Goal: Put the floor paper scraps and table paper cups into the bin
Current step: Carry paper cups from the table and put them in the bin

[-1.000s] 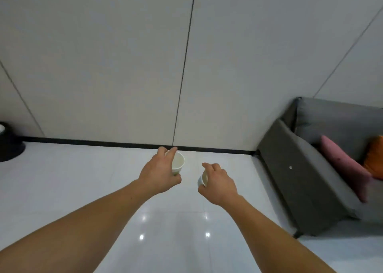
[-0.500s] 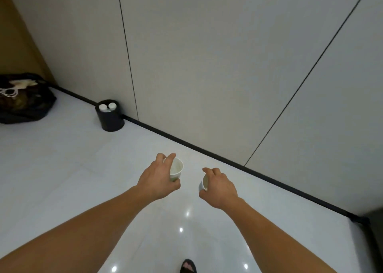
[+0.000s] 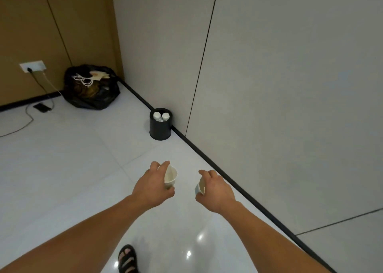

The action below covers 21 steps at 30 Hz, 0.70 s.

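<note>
a: what do you hold?
b: my left hand [image 3: 152, 186] grips one paper cup [image 3: 171, 176], my right hand [image 3: 215, 191] grips the other cup [image 3: 200, 187]. the black bin [image 3: 160, 127] stands ahead by the wall [image 3: 290, 86].

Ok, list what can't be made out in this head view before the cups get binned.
White paper cup in the right hand: head view, mostly hidden behind that hand.
Small round black bin: its wall hides the contents below two white round tops, too small to identify.
Black sandalled foot: cut off by the bottom edge.
Table and floor scraps: outside the frame.
</note>
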Tool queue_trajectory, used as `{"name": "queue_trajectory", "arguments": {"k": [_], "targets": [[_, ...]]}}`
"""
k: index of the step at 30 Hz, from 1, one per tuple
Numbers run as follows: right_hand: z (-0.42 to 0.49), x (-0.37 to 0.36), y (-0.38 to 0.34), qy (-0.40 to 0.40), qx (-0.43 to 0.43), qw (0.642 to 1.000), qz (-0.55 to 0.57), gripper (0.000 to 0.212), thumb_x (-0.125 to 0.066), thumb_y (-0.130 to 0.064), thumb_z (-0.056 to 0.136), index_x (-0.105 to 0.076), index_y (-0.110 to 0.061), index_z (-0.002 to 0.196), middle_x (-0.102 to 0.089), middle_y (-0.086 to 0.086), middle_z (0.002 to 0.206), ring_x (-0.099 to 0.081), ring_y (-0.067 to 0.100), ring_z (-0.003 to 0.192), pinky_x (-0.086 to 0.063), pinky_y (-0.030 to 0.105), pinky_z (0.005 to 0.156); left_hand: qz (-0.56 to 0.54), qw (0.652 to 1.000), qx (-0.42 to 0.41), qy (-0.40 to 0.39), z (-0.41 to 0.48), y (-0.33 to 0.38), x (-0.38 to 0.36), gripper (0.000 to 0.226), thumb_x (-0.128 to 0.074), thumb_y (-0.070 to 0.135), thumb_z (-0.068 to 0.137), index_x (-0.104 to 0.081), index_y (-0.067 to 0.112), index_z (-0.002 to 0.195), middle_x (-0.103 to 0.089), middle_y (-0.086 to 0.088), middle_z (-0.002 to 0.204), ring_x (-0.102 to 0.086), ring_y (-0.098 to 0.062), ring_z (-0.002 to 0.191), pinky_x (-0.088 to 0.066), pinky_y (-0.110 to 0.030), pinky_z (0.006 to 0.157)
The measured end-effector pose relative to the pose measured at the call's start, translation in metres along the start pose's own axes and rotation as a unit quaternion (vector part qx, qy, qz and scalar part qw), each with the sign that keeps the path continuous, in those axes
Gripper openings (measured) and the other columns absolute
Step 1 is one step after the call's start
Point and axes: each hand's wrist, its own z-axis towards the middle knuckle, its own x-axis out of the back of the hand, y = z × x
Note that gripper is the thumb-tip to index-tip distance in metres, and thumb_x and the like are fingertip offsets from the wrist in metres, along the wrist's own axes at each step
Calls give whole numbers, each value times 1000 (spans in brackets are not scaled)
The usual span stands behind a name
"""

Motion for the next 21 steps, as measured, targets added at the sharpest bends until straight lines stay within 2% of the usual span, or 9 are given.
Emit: {"name": "queue_trajectory", "arguments": {"k": [9, 17, 21], "targets": [[156, 44, -72, -6, -28, 1000, -4, 76, -60, -40, 86, -22, -27, 151, -35, 0, 143, -44, 24, 124, -47, 35, 92, 1, 1000, -20, 4, 152, -85, 87, 84, -65, 48, 78, -22, 27, 146, -34, 0, 132, -51, -21, 111, -48, -30, 88], [279, 52, -87, -18, -40, 999, 9, 77, -61, -43, 85, -23, -28, 150, -38, 0, 141, -45, 23, 121, -48, 36, 95, 12, 1000, -24, -15, 278, -121, 108, 84, -64, 50, 77, -22, 27, 146, -33, 0, 132, -50, -21, 113, -47, -30, 89], [372, 54, -94, -15, -25, 999, 29, 77, -62, -44, 83, -25, -29, 149, -39, -1, 140, -46, 22, 120, -48, 35, 96, 18, 999, -23, -27, 356, -139, 116, 84, -63, 52, 76, -23, 28, 146, -34, 2, 128, -51, -19, 109, -50, -30, 87]]}}
